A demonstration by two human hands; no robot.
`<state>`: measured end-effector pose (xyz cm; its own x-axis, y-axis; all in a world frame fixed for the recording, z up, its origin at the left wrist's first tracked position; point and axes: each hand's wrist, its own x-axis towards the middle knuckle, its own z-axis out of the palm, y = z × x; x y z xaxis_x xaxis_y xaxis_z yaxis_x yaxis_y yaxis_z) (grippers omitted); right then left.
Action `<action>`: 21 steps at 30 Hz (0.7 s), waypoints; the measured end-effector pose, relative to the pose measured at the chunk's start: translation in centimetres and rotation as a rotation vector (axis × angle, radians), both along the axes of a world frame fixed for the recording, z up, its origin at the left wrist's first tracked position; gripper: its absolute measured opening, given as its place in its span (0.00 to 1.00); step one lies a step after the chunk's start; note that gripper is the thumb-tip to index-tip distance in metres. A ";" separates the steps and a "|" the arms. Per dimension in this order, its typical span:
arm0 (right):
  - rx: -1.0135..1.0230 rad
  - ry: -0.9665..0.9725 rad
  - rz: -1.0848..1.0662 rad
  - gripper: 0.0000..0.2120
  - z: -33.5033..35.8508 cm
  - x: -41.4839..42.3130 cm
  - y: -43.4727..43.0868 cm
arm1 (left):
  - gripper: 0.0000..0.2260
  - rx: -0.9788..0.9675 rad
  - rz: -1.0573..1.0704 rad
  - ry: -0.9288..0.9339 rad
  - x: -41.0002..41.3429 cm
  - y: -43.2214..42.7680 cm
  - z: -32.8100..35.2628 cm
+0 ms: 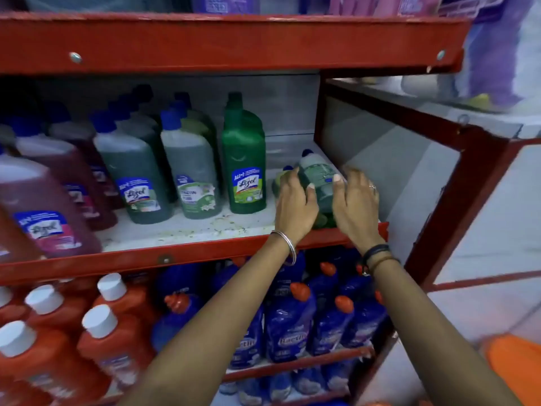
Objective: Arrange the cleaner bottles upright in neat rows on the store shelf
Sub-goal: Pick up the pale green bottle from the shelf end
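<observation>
On the middle shelf (187, 230) stand rows of cleaner bottles: pink ones (46, 206) at the left, grey-green ones with blue caps (131, 168) in the middle, and a solid green bottle (244, 159) upright at the right end of the row. To its right, small green bottles with blue caps (317, 174) lie on their sides near the shelf's right wall. My left hand (294, 203) curls around the left side of the top lying bottle. My right hand (355, 200) hovers at its right side, fingers spread and slightly blurred.
The red metal rack has an upper beam (228, 42) overhead and a side panel (392, 159) close on the right. The lower shelf holds orange bottles with white caps (96, 326) and blue bottles with orange caps (292, 320). Bare shelf shows behind the lying bottles.
</observation>
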<state>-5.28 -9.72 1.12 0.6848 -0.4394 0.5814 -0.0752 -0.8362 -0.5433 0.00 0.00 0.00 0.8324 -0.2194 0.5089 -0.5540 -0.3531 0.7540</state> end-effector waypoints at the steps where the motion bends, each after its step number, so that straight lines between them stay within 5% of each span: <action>1: 0.026 0.016 -0.005 0.23 -0.2 0.7 -0.6 | 0.20 0.022 0.022 0.039 0.8 -0.6 -0.2; 7: 0.389 0.362 0.076 0.19 2.0 4.8 -3.8 | 0.21 0.125 0.071 0.342 3.0 -2.8 0.0; 12: 0.612 0.446 0.196 0.21 4.0 7.2 -4.3 | 0.16 -0.293 0.058 0.702 3.9 -3.5 2.4; 16: 0.913 0.371 0.268 0.28 3.1 7.9 -3.4 | 0.13 -0.528 -0.036 0.858 4.8 -2.0 3.1; 21: 1.078 0.161 0.453 0.15 2.8 5.0 -1.3 | 0.15 -0.666 -0.244 0.811 2.1 0.4 3.4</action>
